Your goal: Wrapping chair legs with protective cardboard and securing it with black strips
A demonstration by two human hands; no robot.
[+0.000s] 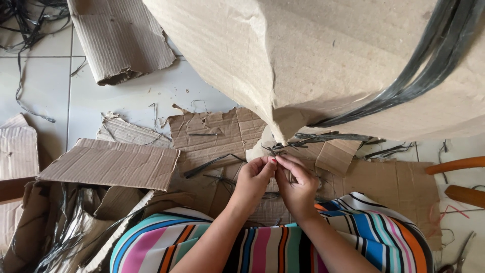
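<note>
**2 Hands Pinch Dark Strands Under a Big Cardboard Bundle**

Both hands meet at the centre of the view, fingertips pressed together. Left hand (252,179) and right hand (298,184) each close narrowly, thumb against forefinger, on thin dark strands (283,146) that hang from the pointed lower corner of a large wrapped bundle (323,55). The bundle fills the upper right of the view; its covering is pale brown cardboard, creased and matte, folded to a peak just above the fingers. 1 thick band of glossy grey-black strapping (429,55) curves across its right side, made of several flat ribbons lying together.

Below the hands, a striped garment (262,247) covers the lap, in pink, teal, orange, black and white bands. Torn corrugated cardboard sheets (212,134) lie flat on the pale tiled floor (126,98), ribbed and ragged at the edges. 1 folded panel (113,164) sits at the left, and 1 rolled piece (121,38) lies at the top left. Loose black strips (28,20) tangle in the top left corner. 2 orange handles (457,164) show at the right edge, and 1 pair of metal pliers (462,255) lies at the bottom right.
</note>
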